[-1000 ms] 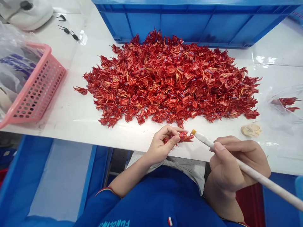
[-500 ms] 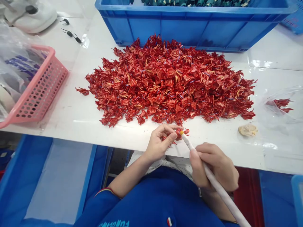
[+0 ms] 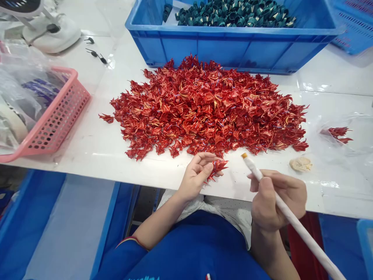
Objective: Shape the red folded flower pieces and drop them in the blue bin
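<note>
My left hand pinches one small red folded piece at the near edge of the white table, just in front of a big heap of the same red folded pieces. My right hand is closed round a long white stick whose orange tip points up and left, a short way to the right of the held piece and apart from it.
A blue crate with dark green folded pieces stands behind the heap. A pink basket with plastic bags sits at the left edge. At the right lie a beige lump and a clear bag holding red pieces.
The stick's tip touched the held red piece half a second ago; it has since drawn back to the right and up. The view has tilted, showing more of the blue crate.
</note>
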Demonstrator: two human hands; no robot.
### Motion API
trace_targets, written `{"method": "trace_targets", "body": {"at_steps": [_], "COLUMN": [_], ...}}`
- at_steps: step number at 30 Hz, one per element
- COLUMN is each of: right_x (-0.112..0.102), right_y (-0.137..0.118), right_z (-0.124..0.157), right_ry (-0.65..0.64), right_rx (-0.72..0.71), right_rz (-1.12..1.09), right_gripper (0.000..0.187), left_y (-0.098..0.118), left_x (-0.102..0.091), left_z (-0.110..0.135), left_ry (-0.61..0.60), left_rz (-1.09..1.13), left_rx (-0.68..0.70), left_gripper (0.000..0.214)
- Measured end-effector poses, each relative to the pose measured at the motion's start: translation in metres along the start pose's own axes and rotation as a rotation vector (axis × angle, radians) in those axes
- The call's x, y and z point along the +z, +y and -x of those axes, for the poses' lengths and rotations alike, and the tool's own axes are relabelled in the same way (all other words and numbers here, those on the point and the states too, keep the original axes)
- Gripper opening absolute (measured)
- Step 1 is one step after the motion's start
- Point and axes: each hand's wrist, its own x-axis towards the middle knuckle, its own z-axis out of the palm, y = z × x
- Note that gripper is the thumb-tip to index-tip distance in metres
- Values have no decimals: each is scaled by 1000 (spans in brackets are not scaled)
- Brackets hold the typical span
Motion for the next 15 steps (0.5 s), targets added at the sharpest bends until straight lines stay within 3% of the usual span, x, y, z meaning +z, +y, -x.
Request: {"method": "trace_targets", "body": {"at_steps": [2, 4, 8, 11, 15], "right_x": [0, -1, 4, 14, 25], "right_y": [9, 19, 33, 37, 41], "right_z": [-4, -6, -8, -5, -1], "right_ry": [-78, -191, -313, -375, -425], "right_rx": [94, 94, -140, -257, -295], "right_rz": [13, 100, 306, 354, 430], "right_gripper": [21, 24, 5, 15, 17], "left_y": [1, 1, 2, 3, 3], "left_x": [0, 1, 2, 1, 0], "left_z": [0, 1, 1, 2, 3], "left_ry": [1, 9, 41, 63, 78], "left_rz": [-27, -29, 82, 113, 105], "left_rx": [1, -2, 50, 120, 196], "left_gripper": [41, 39, 38, 38, 43]}}
